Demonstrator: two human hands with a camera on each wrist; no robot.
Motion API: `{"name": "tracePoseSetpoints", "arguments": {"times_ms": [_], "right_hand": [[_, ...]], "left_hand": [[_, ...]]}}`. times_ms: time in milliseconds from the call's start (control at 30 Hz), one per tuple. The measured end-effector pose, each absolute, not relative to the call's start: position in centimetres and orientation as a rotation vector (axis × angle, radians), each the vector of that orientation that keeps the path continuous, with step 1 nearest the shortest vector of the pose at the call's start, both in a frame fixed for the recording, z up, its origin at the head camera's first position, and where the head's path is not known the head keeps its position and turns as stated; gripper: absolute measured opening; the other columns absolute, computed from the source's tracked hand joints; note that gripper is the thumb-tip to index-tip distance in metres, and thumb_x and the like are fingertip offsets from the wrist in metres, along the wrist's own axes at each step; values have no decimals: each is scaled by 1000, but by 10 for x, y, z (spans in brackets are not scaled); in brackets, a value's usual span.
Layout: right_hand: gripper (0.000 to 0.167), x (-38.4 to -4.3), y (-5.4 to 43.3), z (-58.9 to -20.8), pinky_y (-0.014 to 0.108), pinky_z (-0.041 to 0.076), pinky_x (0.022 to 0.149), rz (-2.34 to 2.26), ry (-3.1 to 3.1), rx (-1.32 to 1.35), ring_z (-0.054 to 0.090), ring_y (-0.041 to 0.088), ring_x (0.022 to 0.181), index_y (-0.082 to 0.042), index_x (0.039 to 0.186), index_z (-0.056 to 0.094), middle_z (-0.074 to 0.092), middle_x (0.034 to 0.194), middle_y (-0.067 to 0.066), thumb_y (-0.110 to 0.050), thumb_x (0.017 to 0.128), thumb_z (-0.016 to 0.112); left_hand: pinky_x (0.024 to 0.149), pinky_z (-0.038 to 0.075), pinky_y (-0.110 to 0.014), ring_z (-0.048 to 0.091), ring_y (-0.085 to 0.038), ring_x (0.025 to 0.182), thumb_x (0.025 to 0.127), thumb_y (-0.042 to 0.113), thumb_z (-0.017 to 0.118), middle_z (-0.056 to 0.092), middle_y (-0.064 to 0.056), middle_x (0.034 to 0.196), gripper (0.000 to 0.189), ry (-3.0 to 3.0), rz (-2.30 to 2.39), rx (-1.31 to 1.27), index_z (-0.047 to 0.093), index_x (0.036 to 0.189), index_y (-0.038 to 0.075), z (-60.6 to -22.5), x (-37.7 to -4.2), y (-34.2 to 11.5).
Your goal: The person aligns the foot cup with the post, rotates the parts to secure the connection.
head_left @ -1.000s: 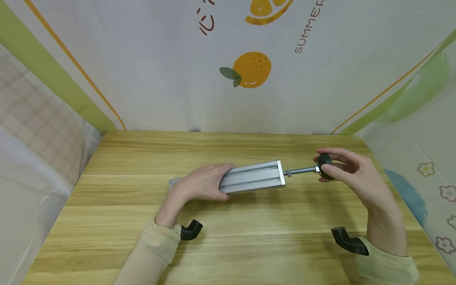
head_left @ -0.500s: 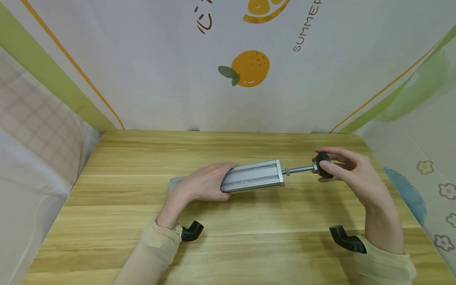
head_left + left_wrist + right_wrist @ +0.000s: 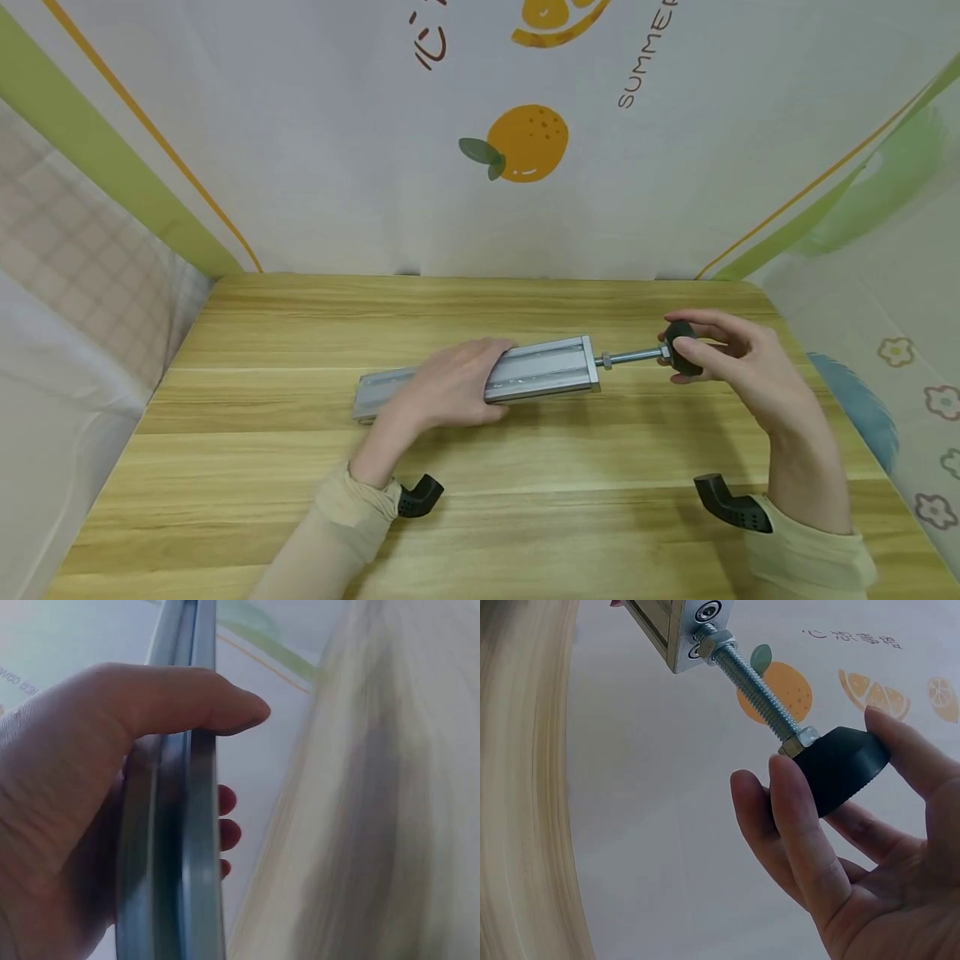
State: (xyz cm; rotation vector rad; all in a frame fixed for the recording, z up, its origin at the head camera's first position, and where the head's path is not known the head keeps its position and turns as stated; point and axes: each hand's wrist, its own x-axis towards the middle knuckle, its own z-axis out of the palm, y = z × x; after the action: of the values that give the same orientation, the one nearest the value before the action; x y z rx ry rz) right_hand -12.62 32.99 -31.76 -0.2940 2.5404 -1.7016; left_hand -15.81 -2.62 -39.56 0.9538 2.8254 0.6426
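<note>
My left hand (image 3: 453, 383) grips a silver aluminum profile (image 3: 543, 369) around its middle, its thumb (image 3: 202, 705) over the near edge and fingertips showing beyond. The profile slants above the wooden table, right end higher. From the plate at its right end sticks a threaded rod (image 3: 754, 686) with a hex nut (image 3: 716, 643) close to the plate. A black round leveling foot (image 3: 840, 766) sits on the rod's outer end, beside a second nut (image 3: 800, 740). My right hand (image 3: 738, 354) pinches this foot between thumb and fingers.
The wooden table (image 3: 525, 517) lies beneath both hands. Behind it hangs a white printed cloth (image 3: 337, 167) with oranges, and more cloth covers both sides. Each wrist wears a black curved mount (image 3: 422, 496) at the sleeve cuff.
My left hand has slid right along the profile, baring more of its left end. The right hand stays on the leveling foot, with only slight shifts.
</note>
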Motion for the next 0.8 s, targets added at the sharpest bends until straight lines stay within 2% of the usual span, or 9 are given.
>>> {"name": "tracePoseSetpoints", "arguments": {"times_ms": [167,400,600,800], "right_hand": [[37,-127,331,-317,39,63,73,-1693,2540,-291,75,15,88,-4,137,61,68,106,3,-8,101,63],[37,-128,331,-317,39,64,73,-1683,2542,-306,76,16,89,-3,138,61,69,108,4,-8,101,63],[37,-128,331,-318,39,64,74,-1678,2544,-324,75,17,89,-3,138,61,69,108,4,-8,101,63],[37,-128,332,-319,41,63,74,-1676,2543,-325,75,18,89,-3,137,61,68,107,4,-7,101,62]], "left_hand": [[108,50,-48,61,-28,131,79,44,84,59,-9,148,89,2851,645,959,44,153,16,-394,-157,-15],[100,55,-49,64,-27,124,79,45,85,62,-7,142,90,2885,657,988,43,154,19,-394,-157,-5],[100,54,-48,62,-27,126,79,45,85,60,-6,145,92,2881,656,987,39,156,23,-392,-157,2],[96,56,-46,65,-26,120,79,44,85,63,-7,140,91,2895,646,1016,41,155,21,-391,-157,8]]}}
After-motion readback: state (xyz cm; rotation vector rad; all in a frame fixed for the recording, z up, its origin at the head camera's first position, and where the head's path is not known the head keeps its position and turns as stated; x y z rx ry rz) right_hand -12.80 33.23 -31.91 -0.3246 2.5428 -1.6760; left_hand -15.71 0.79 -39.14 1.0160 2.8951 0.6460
